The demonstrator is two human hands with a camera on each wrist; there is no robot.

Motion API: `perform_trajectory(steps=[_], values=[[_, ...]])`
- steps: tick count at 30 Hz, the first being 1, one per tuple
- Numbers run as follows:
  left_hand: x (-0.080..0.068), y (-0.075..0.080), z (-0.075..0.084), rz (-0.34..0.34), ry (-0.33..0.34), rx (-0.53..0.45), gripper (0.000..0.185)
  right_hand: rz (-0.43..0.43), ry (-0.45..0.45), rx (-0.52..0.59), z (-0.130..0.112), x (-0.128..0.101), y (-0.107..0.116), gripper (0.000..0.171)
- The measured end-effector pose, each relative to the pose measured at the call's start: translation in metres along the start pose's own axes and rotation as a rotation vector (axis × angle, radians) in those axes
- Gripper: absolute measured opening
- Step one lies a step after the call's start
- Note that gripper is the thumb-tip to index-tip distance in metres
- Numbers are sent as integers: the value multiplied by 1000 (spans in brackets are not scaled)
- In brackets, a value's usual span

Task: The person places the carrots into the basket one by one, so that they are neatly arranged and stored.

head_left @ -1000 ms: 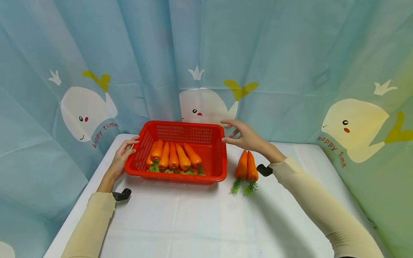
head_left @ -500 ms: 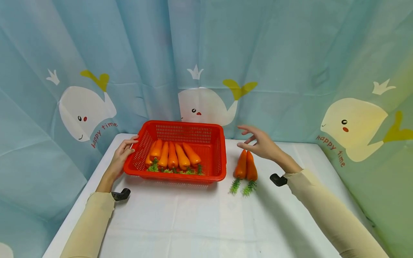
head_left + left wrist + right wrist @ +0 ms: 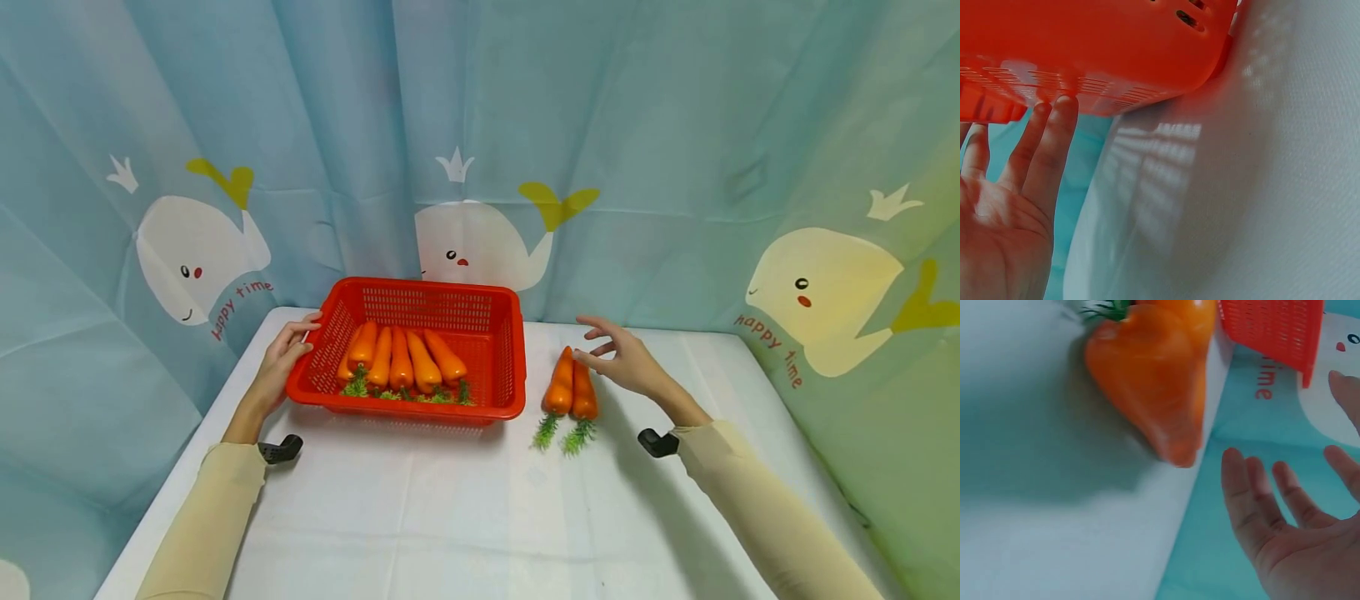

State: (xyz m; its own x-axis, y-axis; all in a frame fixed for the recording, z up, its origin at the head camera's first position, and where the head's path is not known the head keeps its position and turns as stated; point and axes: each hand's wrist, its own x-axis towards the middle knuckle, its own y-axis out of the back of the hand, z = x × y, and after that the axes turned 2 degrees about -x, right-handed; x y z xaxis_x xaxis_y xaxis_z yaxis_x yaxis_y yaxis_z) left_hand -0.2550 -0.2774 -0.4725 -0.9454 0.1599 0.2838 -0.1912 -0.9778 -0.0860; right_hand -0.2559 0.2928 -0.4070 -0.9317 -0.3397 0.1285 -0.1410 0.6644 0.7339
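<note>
Fingers of left hand straight against red basket on table's left; right hand spread, empty, just beside 2 carrots. Left wrist: fingertips touch basket wall. Right wrist: open palm near carrot tips.

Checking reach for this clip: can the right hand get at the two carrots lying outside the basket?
Probably yes. The right hand hovers open just beside the two carrots on the table, with nothing between them; the red basket sits off to their other side.
</note>
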Motion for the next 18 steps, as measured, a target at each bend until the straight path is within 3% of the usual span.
perform_trajectory(steps=[11,18], values=[[1,1,-1,15,20,5,35,-152,-184,119,20,-10,-12,64],[0,-1,2,5,12,5,35,-200,-223,70,27,-12,-17,67]])
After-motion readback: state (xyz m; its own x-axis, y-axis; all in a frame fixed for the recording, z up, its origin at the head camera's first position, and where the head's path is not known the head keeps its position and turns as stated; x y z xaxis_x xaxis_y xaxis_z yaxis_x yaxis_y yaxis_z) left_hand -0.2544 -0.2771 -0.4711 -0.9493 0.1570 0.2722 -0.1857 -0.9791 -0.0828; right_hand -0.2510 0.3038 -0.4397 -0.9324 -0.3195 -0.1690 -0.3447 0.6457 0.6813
